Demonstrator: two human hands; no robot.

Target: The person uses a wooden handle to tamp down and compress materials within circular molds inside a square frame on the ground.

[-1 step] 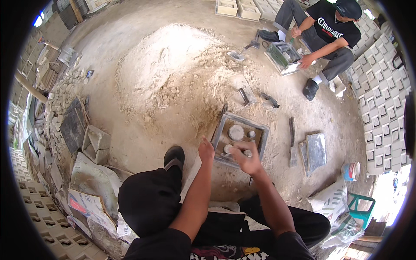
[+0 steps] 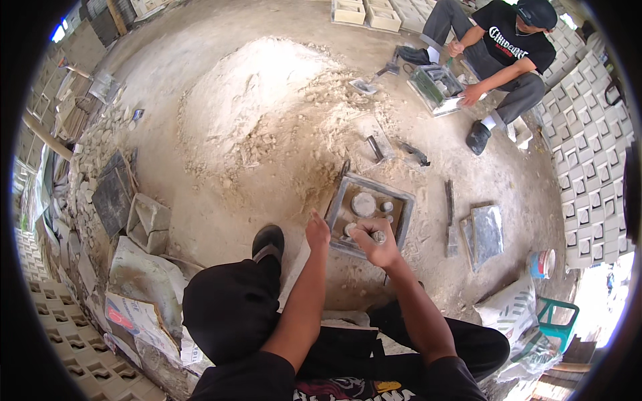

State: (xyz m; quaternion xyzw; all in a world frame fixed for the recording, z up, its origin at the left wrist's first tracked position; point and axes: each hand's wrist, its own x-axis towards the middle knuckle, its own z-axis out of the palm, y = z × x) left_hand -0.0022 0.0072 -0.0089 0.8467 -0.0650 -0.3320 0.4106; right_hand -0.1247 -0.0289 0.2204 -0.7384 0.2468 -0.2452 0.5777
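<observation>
Before me on the ground lies a square grey mould frame [image 2: 408, 220], with a large round grey disc [image 2: 364, 205] and several small round pegs inside. One small peg [image 2: 387, 206] stands to the right of the disc. My right hand [image 2: 380, 248] reaches over the near side of the frame, its fingers closed round a grey cylindrical peg [image 2: 378, 236]. Beside the left edge of the frame is my left hand [image 2: 317, 230], its fingers curled together; what they grip, if anything, is hidden.
A pale powder heap [image 2: 267, 87] spreads beyond the frame. A trowel [image 2: 364, 85] and a hammer-like tool [image 2: 376, 148] lie nearby. Dark flat plates [image 2: 487, 234] and a long bar [image 2: 450, 214] sit to the right. A co-worker [image 2: 508, 60] handles another mould [image 2: 438, 90].
My right hand has closed its fingers round the peg and shifted slightly, uncovering another peg behind it. My left hand stays where it was.
</observation>
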